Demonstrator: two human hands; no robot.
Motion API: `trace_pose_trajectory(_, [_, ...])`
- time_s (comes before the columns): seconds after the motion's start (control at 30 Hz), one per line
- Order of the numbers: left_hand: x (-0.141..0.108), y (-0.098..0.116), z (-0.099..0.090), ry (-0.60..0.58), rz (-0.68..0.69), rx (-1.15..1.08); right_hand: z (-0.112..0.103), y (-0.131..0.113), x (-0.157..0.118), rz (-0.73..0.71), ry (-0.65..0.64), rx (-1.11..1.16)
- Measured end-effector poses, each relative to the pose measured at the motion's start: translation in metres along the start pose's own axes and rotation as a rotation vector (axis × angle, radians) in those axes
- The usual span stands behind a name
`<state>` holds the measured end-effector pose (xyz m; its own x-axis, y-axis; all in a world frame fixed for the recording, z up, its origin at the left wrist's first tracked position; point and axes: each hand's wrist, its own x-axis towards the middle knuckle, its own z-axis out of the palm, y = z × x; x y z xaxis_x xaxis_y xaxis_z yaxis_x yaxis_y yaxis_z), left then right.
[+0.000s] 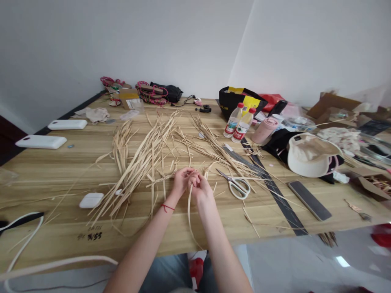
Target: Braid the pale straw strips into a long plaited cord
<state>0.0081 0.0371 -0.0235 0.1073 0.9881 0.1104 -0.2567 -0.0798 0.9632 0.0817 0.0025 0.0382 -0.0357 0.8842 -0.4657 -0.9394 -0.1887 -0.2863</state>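
Near the table's front middle, my left hand and my right hand meet, both with fingers closed on a narrow woven straw piece. The piece stretches out to the left of my left hand, with loose strips crossing it. A long pale strip hangs from my right hand down past the table edge. Exactly how the fingertips hold the straw is too small to tell. Beyond my hands and to the left lies a large bundle of dry straw strips. More strips lie behind to the right.
Scissors lie right of my right hand, with a dark phone further right. Two bottles, a pink cup and a white cap stand or lie behind. A white case is at the left.
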Motion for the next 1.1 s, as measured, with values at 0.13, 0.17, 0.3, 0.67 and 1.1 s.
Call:
trace_pose_trajectory(0.13, [0.000, -0.003, -0.001, 0.013, 0.036, 0.017, 0.004, -0.008, 0.000, 0.013, 0.017, -0.049])
trace_pose_trajectory(0.17, [0.000, -0.004, -0.002, 0.011, 0.056, 0.040, 0.005, -0.011, 0.000, 0.012, -0.004, -0.077])
trace_pose_trajectory(0.3, [0.000, -0.006, -0.004, 0.003, 0.111, 0.094, 0.008, -0.016, -0.001, 0.004, -0.089, -0.137])
trace_pose_trajectory(0.67, [-0.004, 0.003, 0.001, -0.017, 0.073, 0.033, 0.010, 0.001, -0.003, -0.037, -0.089, 0.107])
trace_pose_trajectory(1.1, [-0.005, 0.008, 0.002, -0.047, -0.015, 0.034, 0.013, 0.025, -0.015, -0.182, 0.146, 0.069])
